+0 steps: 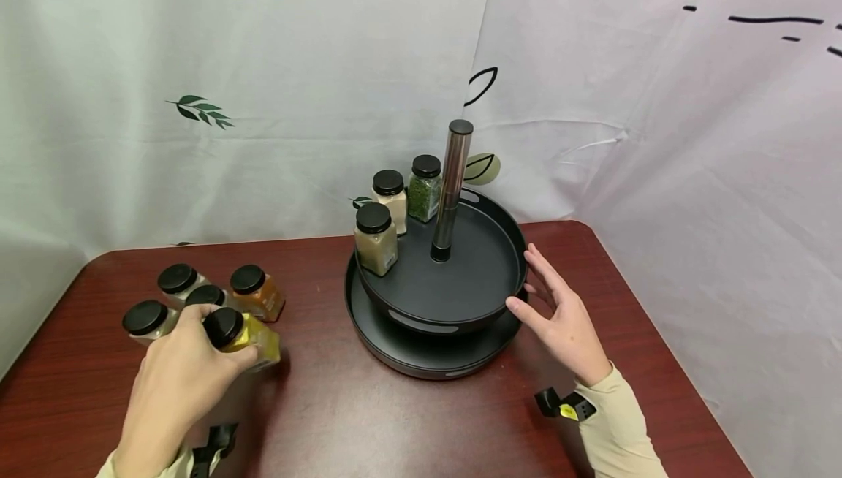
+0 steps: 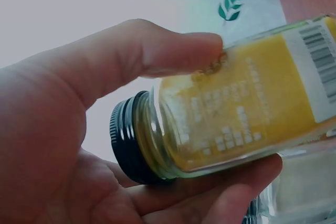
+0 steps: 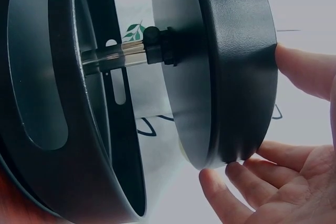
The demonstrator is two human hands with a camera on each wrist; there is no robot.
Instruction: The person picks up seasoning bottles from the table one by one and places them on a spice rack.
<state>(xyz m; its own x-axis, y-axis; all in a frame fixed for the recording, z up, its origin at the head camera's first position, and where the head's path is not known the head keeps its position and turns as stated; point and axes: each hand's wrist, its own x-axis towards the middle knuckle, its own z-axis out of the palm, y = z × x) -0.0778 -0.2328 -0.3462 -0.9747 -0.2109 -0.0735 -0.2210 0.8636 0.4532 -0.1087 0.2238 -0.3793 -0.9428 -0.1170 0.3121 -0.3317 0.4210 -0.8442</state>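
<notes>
My left hand grips a glass spice jar of yellow powder with a black lid, at the left of the table. In the left wrist view the thumb lies along one side of the jar and the fingers along the other, with a barcode label near its base. My right hand touches the outer rim of the upper tray of a black two-tier round stand. Seen from the right wrist, the thumb and fingertips spread along the edge of that tray.
On the upper tray stand a tan jar, a cream jar and a green herb jar, left of the metal post. The lower tray sits beneath. An orange spice jar and several pale jars cluster beside my left hand.
</notes>
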